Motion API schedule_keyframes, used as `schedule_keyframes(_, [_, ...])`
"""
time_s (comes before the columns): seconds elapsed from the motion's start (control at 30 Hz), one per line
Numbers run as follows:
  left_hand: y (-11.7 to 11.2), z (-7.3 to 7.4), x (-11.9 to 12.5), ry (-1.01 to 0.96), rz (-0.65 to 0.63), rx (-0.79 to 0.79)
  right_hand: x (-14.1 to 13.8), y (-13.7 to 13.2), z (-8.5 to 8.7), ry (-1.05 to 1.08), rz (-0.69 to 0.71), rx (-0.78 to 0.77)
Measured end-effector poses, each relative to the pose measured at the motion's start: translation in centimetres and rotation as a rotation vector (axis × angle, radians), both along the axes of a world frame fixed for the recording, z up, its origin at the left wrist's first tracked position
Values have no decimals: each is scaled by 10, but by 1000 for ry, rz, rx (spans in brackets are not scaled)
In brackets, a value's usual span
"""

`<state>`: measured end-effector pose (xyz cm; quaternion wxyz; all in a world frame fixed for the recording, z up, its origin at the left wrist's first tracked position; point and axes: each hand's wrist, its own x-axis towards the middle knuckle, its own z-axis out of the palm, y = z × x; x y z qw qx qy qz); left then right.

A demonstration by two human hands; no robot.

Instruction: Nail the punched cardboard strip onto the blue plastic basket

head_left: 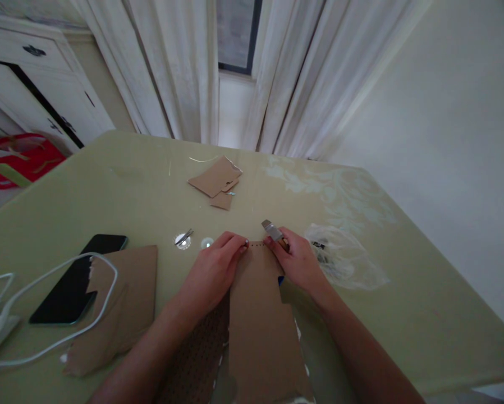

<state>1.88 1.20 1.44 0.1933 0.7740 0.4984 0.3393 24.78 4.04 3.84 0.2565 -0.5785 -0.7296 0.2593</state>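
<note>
A long strip of brown cardboard (pixel 258 320) stretches from the bottom of the view to the middle of the table, with a row of small dark holes along its far edge. My left hand (pixel 218 266) is closed at the far left corner of this strip, its fingertips pinched there beside a tiny white spot too small to name. Closed around a utility knife (pixel 272 229), my right hand (pixel 298 258) points the metal end up and to the left. Its thumb touches the far right corner of the strip. A darker perforated piece (pixel 197 353) lies partly beneath my left forearm.
Cardboard scraps (pixel 216 177) lie farther back. Tweezers (pixel 184 237) rest on a small round clear dish (pixel 182 242) to the left. Beyond are a phone (pixel 75 292), a torn cardboard piece (pixel 129 303) and a white cable (pixel 109 306). A clear plastic bag (pixel 348 258) sits right.
</note>
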Motion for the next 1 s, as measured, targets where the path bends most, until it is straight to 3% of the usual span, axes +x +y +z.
schedule_keyframes(0.17, [-1, 0, -1, 5, -6, -12, -1, 0, -7, -27, 7, 59])
schedule_keyframes(0.27, [-1, 1, 0, 11, -4, -1, 2, 2, -3, -35, 4, 112])
schedule_keyframes(0.37, [-1, 1, 0, 26, -9, 5, 6, 4, 16, -22, 46, 119])
schedule_keyframes(0.53, [-1, -3, -1, -5, -5, -2, 8, 2, 70, -28, 228, 45])
schedule_keyframes(0.63, [-1, -5, -2, -54, 0, -5, 3, 0, 96, -40, 262, 87])
schedule_keyframes(0.87, [-2, -5, -2, -85, -4, -8, -16, -1, 110, -321, 352, -31])
schedule_keyframes(1.0, [-2, -6, -2, -92, 2, -13, -19, -2, 118, -336, 300, 29])
